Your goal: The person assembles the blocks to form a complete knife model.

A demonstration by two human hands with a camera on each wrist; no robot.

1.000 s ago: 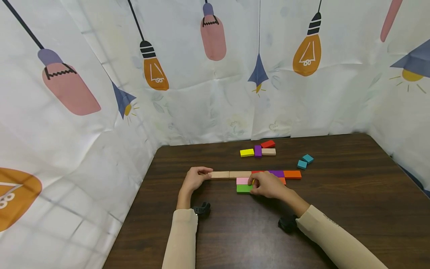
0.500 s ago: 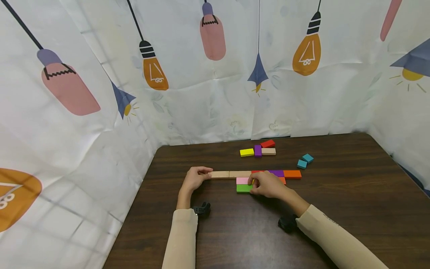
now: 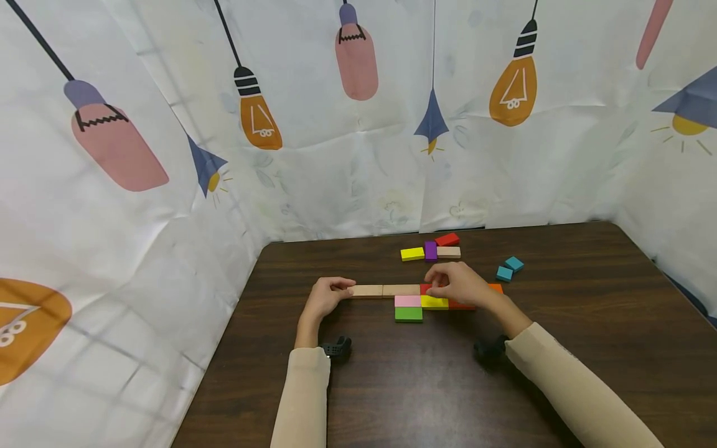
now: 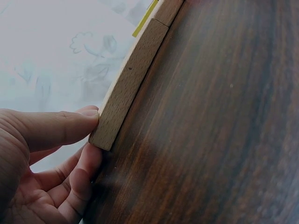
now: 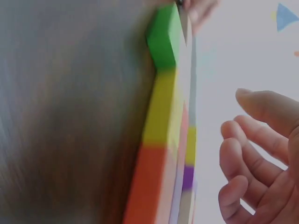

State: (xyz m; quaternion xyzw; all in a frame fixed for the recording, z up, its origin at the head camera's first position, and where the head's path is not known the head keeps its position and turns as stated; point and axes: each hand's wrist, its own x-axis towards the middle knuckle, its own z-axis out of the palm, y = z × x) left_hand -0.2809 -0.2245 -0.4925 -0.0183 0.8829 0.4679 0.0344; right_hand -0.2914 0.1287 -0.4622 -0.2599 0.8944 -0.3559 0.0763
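At the left end of a row of blocks, my left hand (image 3: 327,296) pinches a plain wooden block (image 3: 366,290) between thumb and fingers; the left wrist view shows the thumb on its end. A second wooden block (image 3: 401,290) adjoins it, then a red block (image 3: 424,289). Just in front lie a pink block (image 3: 407,301), a yellow block (image 3: 434,302) and an orange-red block (image 3: 462,305), with a green block (image 3: 409,315) before the pink one. Above the row's right part hovers my right hand (image 3: 460,286), fingers loosely bent and holding nothing; it hides part of the row.
Farther back on the dark wooden table (image 3: 358,386) lie a yellow block (image 3: 412,254), a purple block (image 3: 430,251), a wooden block (image 3: 449,252) and a red block (image 3: 447,239). Two blue blocks (image 3: 505,274) sit at right. A patterned curtain (image 3: 336,186) hangs behind.
My right hand has let go of the front yellow block and risen back and to the right, uncovering it. My left hand stays at the wooden block's end.
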